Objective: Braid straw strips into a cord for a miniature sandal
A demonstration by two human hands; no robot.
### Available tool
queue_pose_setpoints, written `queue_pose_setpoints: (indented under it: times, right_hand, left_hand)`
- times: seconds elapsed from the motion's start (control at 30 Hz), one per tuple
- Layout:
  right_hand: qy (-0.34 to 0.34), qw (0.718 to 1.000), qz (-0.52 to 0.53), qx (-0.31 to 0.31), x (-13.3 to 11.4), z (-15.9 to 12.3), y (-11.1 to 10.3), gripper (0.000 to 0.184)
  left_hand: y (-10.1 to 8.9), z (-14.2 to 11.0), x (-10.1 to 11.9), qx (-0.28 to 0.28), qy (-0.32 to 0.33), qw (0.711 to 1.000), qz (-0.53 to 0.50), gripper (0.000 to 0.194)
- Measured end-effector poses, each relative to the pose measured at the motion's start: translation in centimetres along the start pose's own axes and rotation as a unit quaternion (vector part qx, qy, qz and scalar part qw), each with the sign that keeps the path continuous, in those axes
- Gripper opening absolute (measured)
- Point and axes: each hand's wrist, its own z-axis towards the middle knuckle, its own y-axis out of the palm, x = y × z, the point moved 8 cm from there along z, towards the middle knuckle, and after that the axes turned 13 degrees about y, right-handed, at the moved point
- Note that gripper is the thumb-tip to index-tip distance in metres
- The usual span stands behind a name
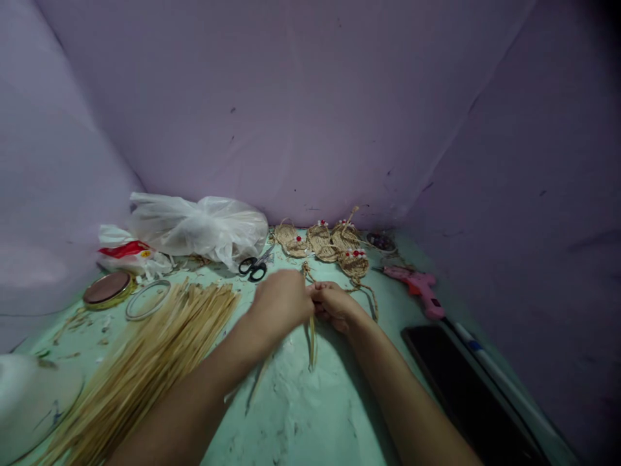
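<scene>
My left hand (284,296) and my right hand (334,304) meet over the middle of the table, both closed with their fingertips together. Between them runs a strand of dried fibre (312,340), its loose ends hanging toward me. Above the hands shows a knotted or braided piece of the same fibre, and a twisted cord (372,299) curves out to the right of my right hand. Just beyond lie woven oval pieces (320,244) trimmed with red and white beads. The exact grip of the fingers is partly hidden by the left hand.
A bundle of dried fibre strips (145,362) spreads across the left. Scissors (256,265), a white plastic bag (204,226), a tape ring (148,300) and a round lid (107,289) lie behind it. To the right are a pink glue gun (417,285) and a black phone-like slab (470,388).
</scene>
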Motion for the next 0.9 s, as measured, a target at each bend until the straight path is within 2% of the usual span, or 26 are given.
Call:
queue_pose_setpoints:
  times: [0.03,0.07,0.13,0.2,0.3,0.37,0.47,0.6,0.77,0.9]
  right_hand:
    - [0.005,1.000,0.007,-0.011,0.1,0.0,0.1,0.013]
    - [0.008,1.000,0.014,-0.021,0.1,0.1,0.1,0.012]
    - [0.008,0.999,0.026,-0.036,0.2,0.2,0.1,0.011]
    - [0.005,0.998,0.033,-0.046,0.2,0.3,0.1,0.010]
    - [-0.004,0.997,0.038,-0.061,0.1,0.3,0.2,0.009]
    - [-0.014,0.997,0.037,-0.063,-0.1,0.2,0.1,0.008]
    - [-0.020,0.998,0.031,-0.059,-0.4,0.0,0.0,0.010]
    - [-0.031,0.997,0.019,-0.065,-0.6,-0.3,0.1,0.014]
    - [-0.053,0.997,-0.018,-0.052,-0.8,-0.3,-0.1,0.014]
    - [-0.082,0.990,-0.110,-0.012,-1.1,-0.2,-0.4,0.008]
  left_hand:
    - [-1.0,0.6,-0.8,0.040,-0.008,0.999,-0.019,0.016]
    - [-1.2,1.1,-1.6,0.054,-0.023,0.996,-0.073,0.021]
    - [0.1,2.1,-2.7,0.012,-0.044,0.992,-0.120,0.026]
    - [2.5,2.5,-3.1,-0.054,-0.058,0.977,-0.197,0.018]
    - [5.4,2.4,-3.1,-0.120,-0.089,0.925,-0.350,0.016]
    - [6.0,2.3,-3.2,-0.136,-0.099,0.901,-0.399,0.015]
    - [5.7,2.4,-3.4,-0.141,-0.087,0.901,-0.402,0.007]
    - [5.4,2.4,-3.3,-0.139,-0.085,0.902,-0.399,0.015]
    - [5.5,2.3,-2.6,-0.138,-0.067,0.896,-0.417,0.010]
    - [5.5,2.7,-3.7,-0.103,-0.076,0.943,-0.307,0.017]
